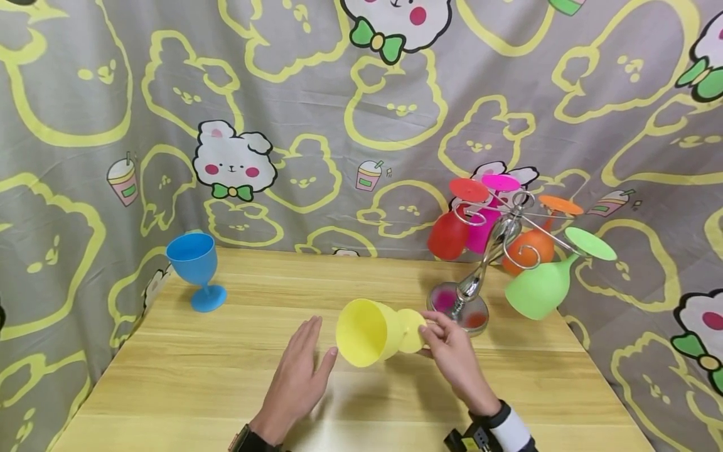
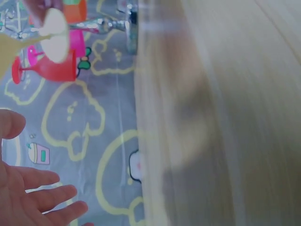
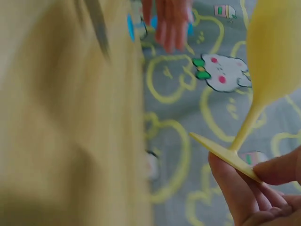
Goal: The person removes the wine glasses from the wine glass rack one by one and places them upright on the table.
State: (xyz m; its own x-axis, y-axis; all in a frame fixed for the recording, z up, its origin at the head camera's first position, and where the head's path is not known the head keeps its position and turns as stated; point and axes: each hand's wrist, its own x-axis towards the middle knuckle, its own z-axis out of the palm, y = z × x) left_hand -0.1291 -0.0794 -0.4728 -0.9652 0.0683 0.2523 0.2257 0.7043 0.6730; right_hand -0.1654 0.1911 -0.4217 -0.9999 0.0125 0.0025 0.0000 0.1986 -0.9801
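A yellow plastic goblet (image 1: pixel 367 333) is held above the table, tilted so its mouth faces left and toward me. My right hand (image 1: pixel 452 355) pinches the rim of its round foot between thumb and fingers; the right wrist view shows the thumb on one face of the foot (image 3: pixel 225 155) and fingers on the other. Just left of the goblet's mouth, my left hand (image 1: pixel 296 373) is held with straight fingers and thumb apart, touching nothing. In the left wrist view its fingers (image 2: pixel 47 193) are spread, with the goblet's foot (image 2: pixel 55 36) beyond.
A blue goblet (image 1: pixel 194 263) stands upright at the table's back left. At the back right, a chrome stand (image 1: pixel 480 270) carries upside-down goblets: red (image 1: pixel 448 233), magenta (image 1: pixel 480 229), orange (image 1: pixel 530 250) and green (image 1: pixel 539 289). A patterned curtain (image 1: pixel 316 100) hangs behind the wooden table (image 1: pixel 169 389).
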